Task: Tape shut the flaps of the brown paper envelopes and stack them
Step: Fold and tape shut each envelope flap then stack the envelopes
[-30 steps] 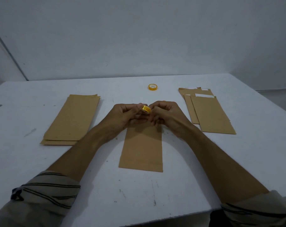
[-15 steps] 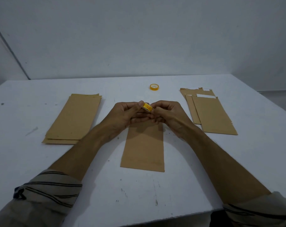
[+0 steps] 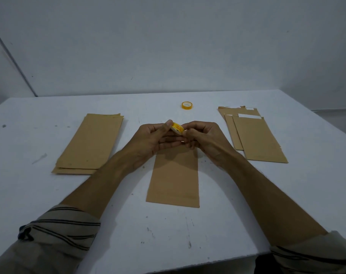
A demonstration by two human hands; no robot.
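Since a second ago the small yellow roll of tape [image 3: 177,128] has tipped up in my hands, so its printed flat face now shows, and my left thumb has come to rest on its upper rim. My hands have otherwise stayed where they were, raised over the far end of the single brown paper envelope [image 3: 175,180] that lies lengthwise in front of me on the white desk [image 3: 29,135].

My left hand [image 3: 154,139] is turned palm towards me and grips the roll between thumb above and fingers below. My right hand [image 3: 205,137] is curled, knuckles up, with thumb and forefinger pinching at the roll's right edge; I cannot tell whether they have a loose tape end. Both forearms are bare, coming in from the striped rolled sleeves [image 3: 55,234] and meeting over the envelope.

My hands hide that envelope's far end, so I cannot see its flap, nor tell whether anything is inside it.

To the left of it, well apart, lies a stack of brown paper envelopes [image 3: 91,143], edges slightly fanned. To the right of it lie several overlapping brown envelopes [image 3: 257,139], the top one showing a white strip [image 3: 249,116] at its far end. Beyond it, past my hands, a second yellow tape roll [image 3: 186,105] lies flat on the desk.
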